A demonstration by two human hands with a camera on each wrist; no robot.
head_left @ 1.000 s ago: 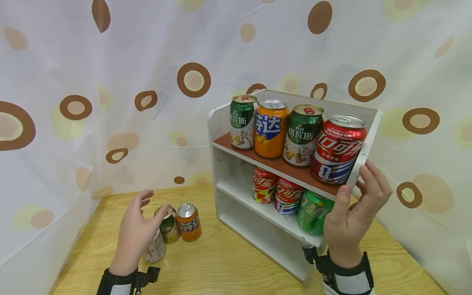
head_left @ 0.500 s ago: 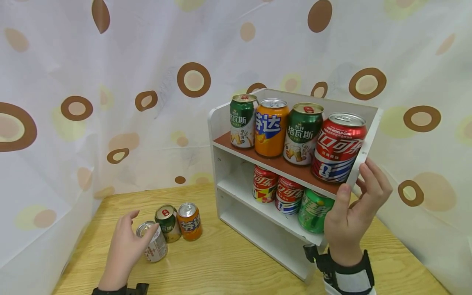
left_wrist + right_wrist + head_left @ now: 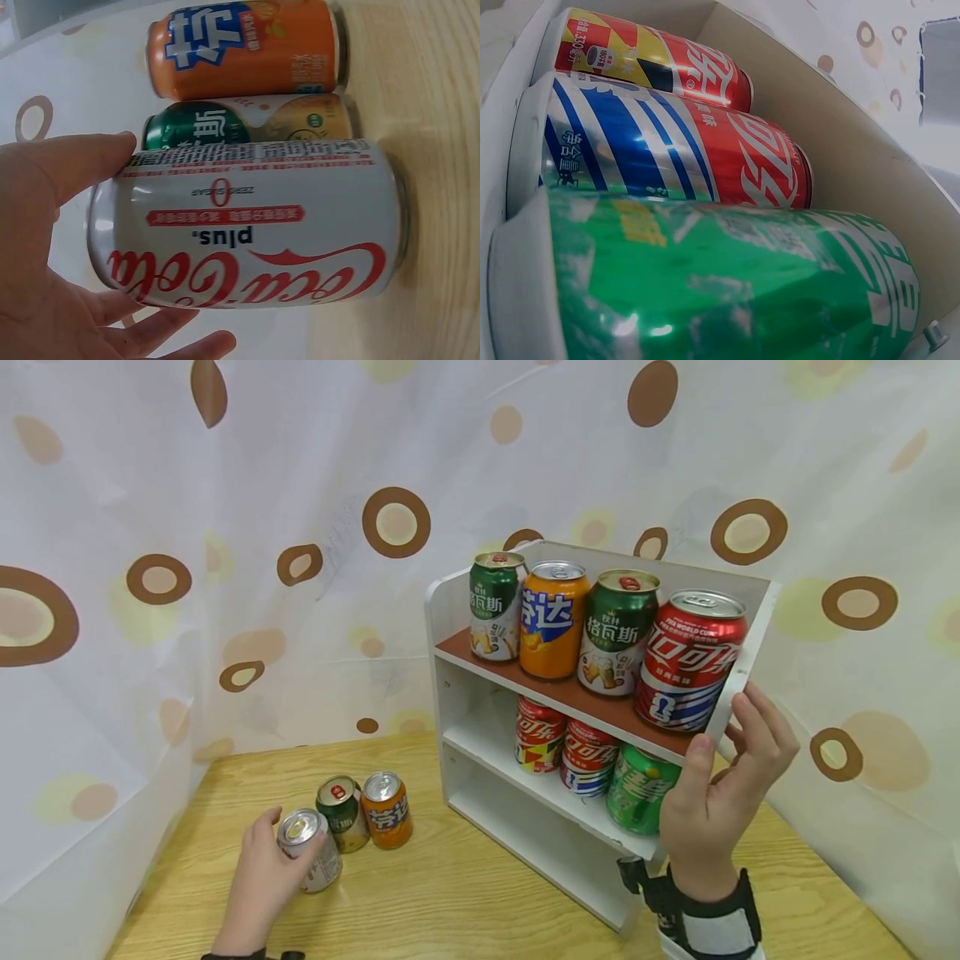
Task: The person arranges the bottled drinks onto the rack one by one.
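Note:
My left hand (image 3: 262,877) is around a white Coca-Cola can (image 3: 247,225) standing on the table; the thumb lies near its top rim and the fingers reach along the other side. Behind that can stand a green-topped drink can (image 3: 342,814) and an orange Fanta can (image 3: 387,810), close together. My right hand (image 3: 720,785) grips the right side panel of a small white shelf (image 3: 540,847), thumb at the front edge, fingers on the outer side. Beside this hand, a red Coca-Cola can (image 3: 688,662) stands at the right end of the top shelf.
Two green-and-white cans (image 3: 615,635) and an orange can (image 3: 553,620) share the brown top shelf. On the middle shelf are two red cans (image 3: 667,142) and a green can (image 3: 727,277). Spotted white sheeting (image 3: 300,485) surrounds the wooden table (image 3: 450,910).
My left hand has moved down and left, then closed in around the white can, which still stands in place. The right hand has stayed on the shelf's side.

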